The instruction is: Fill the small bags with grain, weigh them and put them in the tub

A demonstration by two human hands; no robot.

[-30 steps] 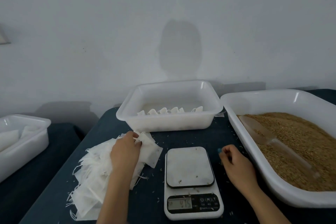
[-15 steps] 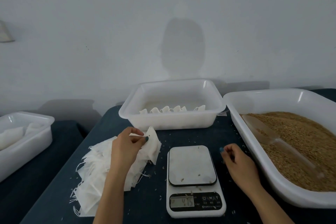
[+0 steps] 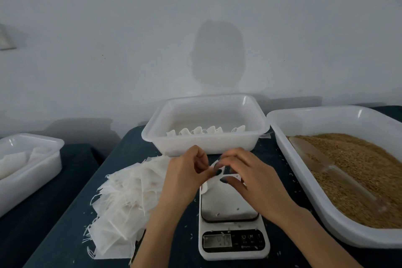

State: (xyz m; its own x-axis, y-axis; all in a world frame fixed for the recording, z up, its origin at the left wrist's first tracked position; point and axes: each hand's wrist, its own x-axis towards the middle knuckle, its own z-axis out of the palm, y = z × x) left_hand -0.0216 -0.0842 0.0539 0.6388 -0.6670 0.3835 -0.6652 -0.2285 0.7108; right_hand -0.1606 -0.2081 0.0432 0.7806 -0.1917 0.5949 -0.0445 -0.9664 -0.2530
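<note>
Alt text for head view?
Left hand and right hand pinch one small bag over a scale. A pile of empty bags lies left of it, a tub with a row of bags behind, a tray of grain with a scoop at right.

A small packing workroom: bare white wall [image 3: 130, 28], dark worktop [image 3: 269, 163] carrying plastic tubs [image 3: 206, 146], bulk grain [image 3: 359, 169], a digital scale [image 3: 232, 243], stacked empty bags [image 3: 130, 191]

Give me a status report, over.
Left hand and right hand pinch one bag over scale. Bag looks empty; scoop lies in grain. Nothing blocking.
</note>
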